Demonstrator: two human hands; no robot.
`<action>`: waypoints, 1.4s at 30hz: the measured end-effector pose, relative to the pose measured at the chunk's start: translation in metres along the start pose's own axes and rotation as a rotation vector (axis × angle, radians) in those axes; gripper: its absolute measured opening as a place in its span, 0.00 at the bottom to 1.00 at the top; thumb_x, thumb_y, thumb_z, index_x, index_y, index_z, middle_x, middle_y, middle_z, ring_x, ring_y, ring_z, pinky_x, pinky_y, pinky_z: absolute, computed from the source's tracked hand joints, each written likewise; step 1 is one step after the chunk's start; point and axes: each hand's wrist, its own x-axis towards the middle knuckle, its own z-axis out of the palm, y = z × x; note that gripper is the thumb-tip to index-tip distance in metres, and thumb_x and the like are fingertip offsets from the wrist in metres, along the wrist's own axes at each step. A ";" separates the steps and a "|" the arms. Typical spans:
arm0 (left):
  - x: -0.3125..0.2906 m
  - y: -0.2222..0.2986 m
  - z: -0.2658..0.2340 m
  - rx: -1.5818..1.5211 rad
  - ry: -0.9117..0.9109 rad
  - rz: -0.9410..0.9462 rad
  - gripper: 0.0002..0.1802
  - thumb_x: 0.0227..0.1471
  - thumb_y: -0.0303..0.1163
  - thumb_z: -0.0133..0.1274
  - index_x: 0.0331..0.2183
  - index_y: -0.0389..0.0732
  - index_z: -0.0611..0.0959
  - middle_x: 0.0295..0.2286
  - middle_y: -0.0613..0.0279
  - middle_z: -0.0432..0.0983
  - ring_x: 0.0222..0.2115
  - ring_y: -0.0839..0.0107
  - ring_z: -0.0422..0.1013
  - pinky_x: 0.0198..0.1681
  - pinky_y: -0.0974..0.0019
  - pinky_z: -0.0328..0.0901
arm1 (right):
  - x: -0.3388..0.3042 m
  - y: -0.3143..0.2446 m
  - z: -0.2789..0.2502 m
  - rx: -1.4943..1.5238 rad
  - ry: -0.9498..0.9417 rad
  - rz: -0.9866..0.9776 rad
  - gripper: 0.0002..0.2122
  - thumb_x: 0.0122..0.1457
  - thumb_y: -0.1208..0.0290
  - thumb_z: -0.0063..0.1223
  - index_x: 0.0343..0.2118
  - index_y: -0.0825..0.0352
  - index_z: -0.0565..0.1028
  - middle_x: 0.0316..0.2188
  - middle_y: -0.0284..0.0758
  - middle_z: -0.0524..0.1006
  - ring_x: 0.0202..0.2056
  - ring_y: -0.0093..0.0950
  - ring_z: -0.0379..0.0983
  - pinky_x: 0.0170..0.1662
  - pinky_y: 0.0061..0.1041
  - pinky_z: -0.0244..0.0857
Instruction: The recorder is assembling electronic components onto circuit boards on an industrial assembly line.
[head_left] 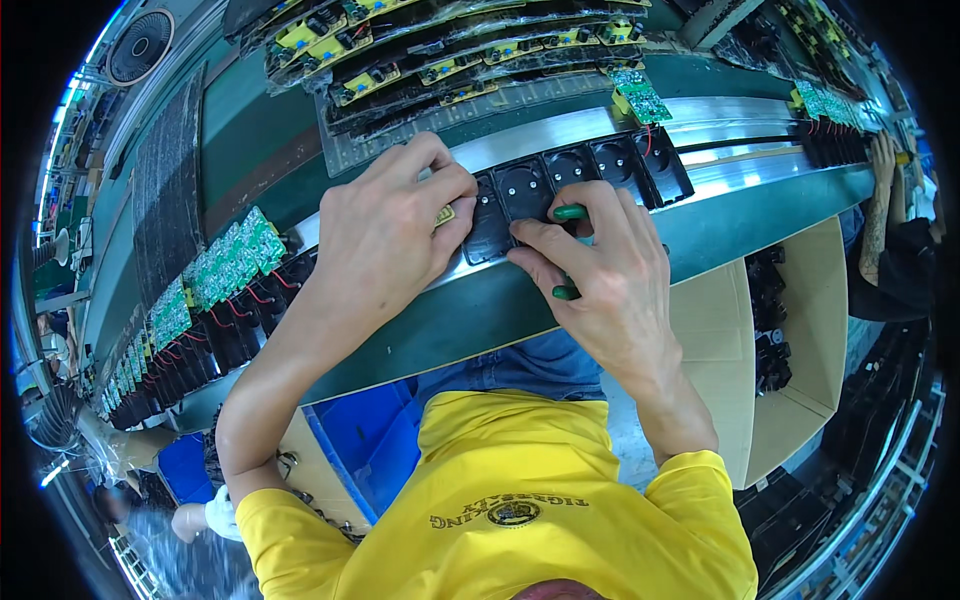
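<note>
My left hand (395, 225) is closed, its fingers curled around a small yellow circuit board (445, 214) that shows only at one edge. It rests by the left end of a row of black plastic housings (522, 192) on a metal rail (725, 125). Over the front of these housings is my right hand (615, 265), thumb and forefinger nearly together at a housing's near edge. Two green grips of a hand tool (570, 212) poke out between its fingers; the tool's working end is hidden. Whether the fingertips also pinch something small, I cannot tell.
Stacked trays of yellow circuit boards (440, 72) stand behind the rail. Green boards with red wires (235, 260) line its left part; another green board (643, 97) is at right. A cardboard box (810, 370) holds black parts. A co-worker's arm (876, 225) reaches in at far right.
</note>
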 end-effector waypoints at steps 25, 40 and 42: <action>0.005 0.011 -0.003 -0.022 -0.103 -0.074 0.03 0.57 0.30 0.66 0.34 0.42 0.89 0.41 0.59 0.74 0.35 0.59 0.78 0.31 0.56 0.71 | 0.091 -0.015 0.021 1.522 0.191 0.208 0.17 0.78 0.57 0.50 0.53 0.67 0.78 0.32 0.28 0.72 0.31 0.21 0.65 0.36 0.22 0.60; -0.004 0.001 0.014 -0.036 -0.046 -0.106 0.03 0.55 0.34 0.65 0.34 0.48 0.90 0.40 0.61 0.74 0.35 0.58 0.77 0.32 0.55 0.70 | 0.095 -0.009 0.057 1.546 0.089 0.226 0.13 0.80 0.60 0.41 0.41 0.62 0.72 0.28 0.26 0.66 0.28 0.19 0.56 0.32 0.23 0.53; 0.002 0.003 0.013 -0.066 -0.075 -0.094 0.04 0.55 0.34 0.65 0.34 0.48 0.90 0.41 0.61 0.74 0.35 0.57 0.77 0.32 0.55 0.70 | 0.091 0.001 0.059 1.615 0.111 0.092 0.11 0.79 0.64 0.42 0.38 0.63 0.72 0.26 0.25 0.66 0.27 0.18 0.55 0.31 0.21 0.52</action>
